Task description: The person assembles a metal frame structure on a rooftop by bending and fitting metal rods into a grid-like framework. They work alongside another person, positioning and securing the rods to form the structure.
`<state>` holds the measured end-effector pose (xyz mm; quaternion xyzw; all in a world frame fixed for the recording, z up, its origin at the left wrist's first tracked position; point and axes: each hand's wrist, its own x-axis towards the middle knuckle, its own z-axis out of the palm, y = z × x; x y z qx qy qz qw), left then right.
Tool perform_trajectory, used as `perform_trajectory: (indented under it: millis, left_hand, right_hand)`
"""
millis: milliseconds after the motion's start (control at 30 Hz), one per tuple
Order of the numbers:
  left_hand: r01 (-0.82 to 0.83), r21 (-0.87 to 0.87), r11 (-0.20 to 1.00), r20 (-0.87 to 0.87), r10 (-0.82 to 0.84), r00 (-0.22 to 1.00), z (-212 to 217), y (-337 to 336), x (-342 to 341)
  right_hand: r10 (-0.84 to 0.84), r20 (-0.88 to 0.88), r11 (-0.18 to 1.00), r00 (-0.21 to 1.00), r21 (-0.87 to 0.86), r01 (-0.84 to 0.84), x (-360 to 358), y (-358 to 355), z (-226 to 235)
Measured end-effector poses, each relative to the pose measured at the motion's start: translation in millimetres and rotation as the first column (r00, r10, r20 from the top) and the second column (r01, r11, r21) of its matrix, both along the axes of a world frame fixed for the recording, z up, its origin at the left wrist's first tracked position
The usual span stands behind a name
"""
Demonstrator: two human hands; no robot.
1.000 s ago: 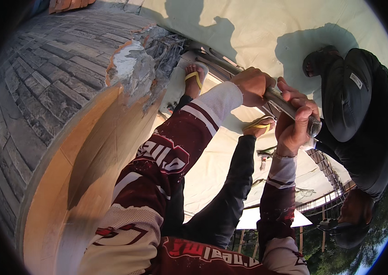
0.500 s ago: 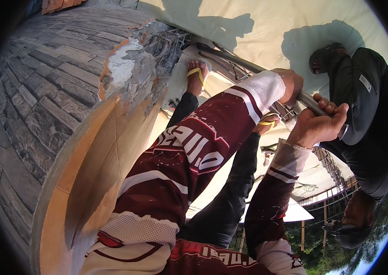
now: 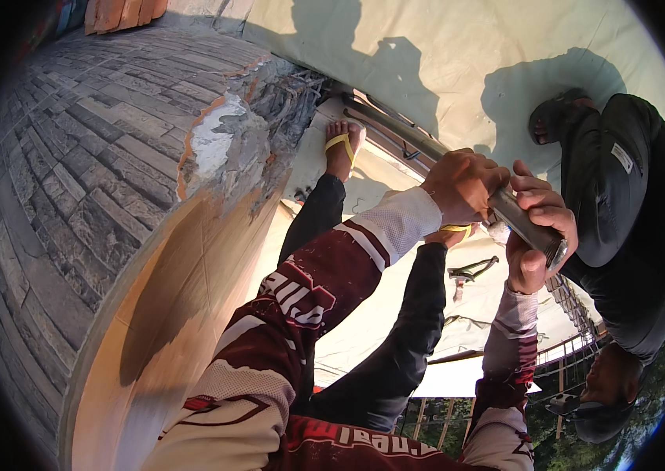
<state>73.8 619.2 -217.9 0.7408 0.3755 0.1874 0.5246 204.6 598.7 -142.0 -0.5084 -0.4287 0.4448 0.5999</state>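
Note:
A long grey metal bar (image 3: 419, 142) slants from beside the broken wall edge (image 3: 258, 133) toward my right. My left hand (image 3: 464, 187) is wrapped around it, its fist tight and the knuckles upward. Close to the bar's nearer, rounded end, my right hand (image 3: 556, 224) holds it more loosely. The fingers there curve over one side and the thumb lies on the other. Crumbled mortar and a white patch show on the broken edge. What the bar's far end touches is hard to make out.
A stone-patterned surface (image 3: 57, 157) fills the left, with a smooth tan face (image 3: 183, 314) beside it. On the right is another person (image 3: 623, 204) in dark clothes. A dark green tool (image 3: 472, 271) lies on the pale sheet near my sandaled feet. Reddish-brown blocks (image 3: 124, 14) stand top left.
My hands and the bar's near end have shifted lower in view. The right hand has turned, its fingers now over the bar, and the rounded end shows. The left hand has moved slightly left.

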Motion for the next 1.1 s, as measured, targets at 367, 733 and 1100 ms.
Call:
perform_trajectory:
  millis: [367, 733, 1100]
  left_hand:
    - [-0.252, -0.112, 0.961, 0.117, 0.265, 0.957, 19, 80, -80]
    - [-0.763, 0.251, 0.596, 0.152, 0.754, 0.639, 2, 157, -5]
    - [-0.486, 0.108, 0.867, 0.124, 0.473, 0.872, 17, 37, -37]
  right_hand:
    - [-0.123, -0.118, 0.986, 0.985, -0.131, 0.108, -101, 90, 13]
    - [-0.186, 0.053, 0.983, 0.981, 0.026, 0.184, -104, 191, -4]
    - [-0.242, -0.137, 0.966, 0.961, -0.123, 0.225, -83, 63, 9]
